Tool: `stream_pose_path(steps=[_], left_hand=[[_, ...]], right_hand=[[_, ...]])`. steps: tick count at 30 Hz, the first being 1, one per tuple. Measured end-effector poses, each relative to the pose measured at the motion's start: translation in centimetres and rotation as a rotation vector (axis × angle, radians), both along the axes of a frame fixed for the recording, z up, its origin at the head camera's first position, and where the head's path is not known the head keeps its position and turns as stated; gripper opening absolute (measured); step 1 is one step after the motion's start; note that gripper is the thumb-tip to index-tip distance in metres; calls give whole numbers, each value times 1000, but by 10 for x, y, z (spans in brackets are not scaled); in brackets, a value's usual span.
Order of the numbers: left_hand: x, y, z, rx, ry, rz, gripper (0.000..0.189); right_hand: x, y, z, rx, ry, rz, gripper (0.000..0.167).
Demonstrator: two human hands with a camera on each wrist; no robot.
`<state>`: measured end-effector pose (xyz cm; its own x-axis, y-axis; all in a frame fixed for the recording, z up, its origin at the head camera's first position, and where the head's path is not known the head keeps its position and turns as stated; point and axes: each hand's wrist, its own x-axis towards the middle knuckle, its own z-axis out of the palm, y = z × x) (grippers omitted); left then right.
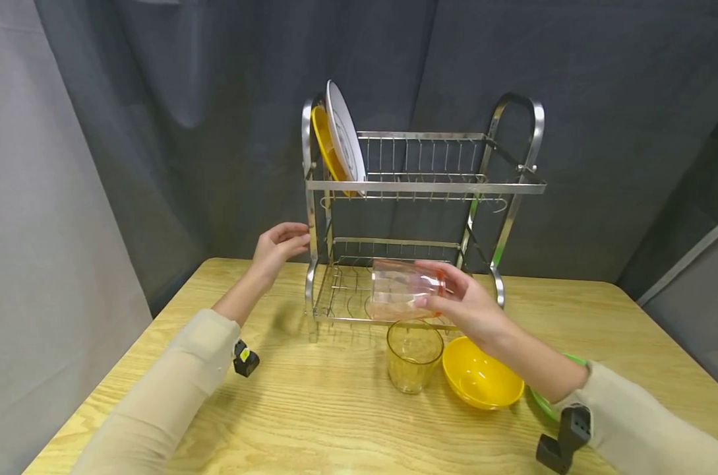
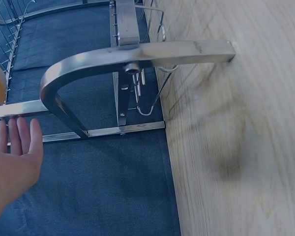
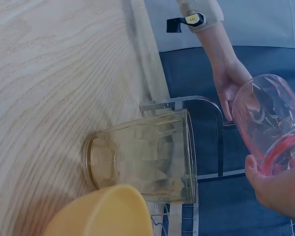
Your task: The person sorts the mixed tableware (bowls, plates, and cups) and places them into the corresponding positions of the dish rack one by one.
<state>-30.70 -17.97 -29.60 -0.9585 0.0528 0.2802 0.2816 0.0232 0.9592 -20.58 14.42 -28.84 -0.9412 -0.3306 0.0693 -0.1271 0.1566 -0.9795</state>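
Note:
My right hand (image 1: 462, 300) grips a clear pink-tinted glass (image 1: 397, 290) by its red-edged end. The glass lies sideways in the air before the lower shelf, its other end pointing left. Below it, an amber glass (image 1: 414, 359) stands upright on the table, beside a yellow bowl (image 1: 483, 376). At the left side of the metal dish rack (image 1: 424, 188), my left hand (image 1: 278, 247) reaches the post with fairly straight fingers. In the left wrist view its fingertips (image 2: 35, 132) meet the post's edge, the thumb mostly out of frame.
On the rack's upper tier, a white plate (image 1: 345, 135) and a yellow plate (image 1: 328, 142) lean at the left end. A green dish (image 1: 545, 402) sits partly hidden under my right forearm. Dark curtain (image 1: 228, 132) hangs behind the wooden table (image 1: 311, 422).

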Motion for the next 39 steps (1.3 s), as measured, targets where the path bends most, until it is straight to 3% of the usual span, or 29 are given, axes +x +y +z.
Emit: stream_pose_path(steps=[11, 18, 23, 26, 31, 39], left_hand=[[-11, 4, 3, -57, -25, 22, 39], [-15, 3, 0, -48, -28, 29, 38], [-17, 1, -5, -81, -9, 14, 38], [-17, -2, -8, -122, -1, 34, 38], [-18, -3, -11, -228, 58, 74, 35], [-20, 2, -15, -214, 114, 98, 32]], right_hand=[[-13, -7, 11, 85, 69, -29, 64], [-36, -13, 20, 133, 107, -51, 65], [-54, -18, 22, 172, 112, -74, 67], [-66, -24, 23, 176, 114, -65, 67], [-85, -33, 28, 169, 116, -48, 68], [-115, -37, 33, 221, 143, -55, 71]])
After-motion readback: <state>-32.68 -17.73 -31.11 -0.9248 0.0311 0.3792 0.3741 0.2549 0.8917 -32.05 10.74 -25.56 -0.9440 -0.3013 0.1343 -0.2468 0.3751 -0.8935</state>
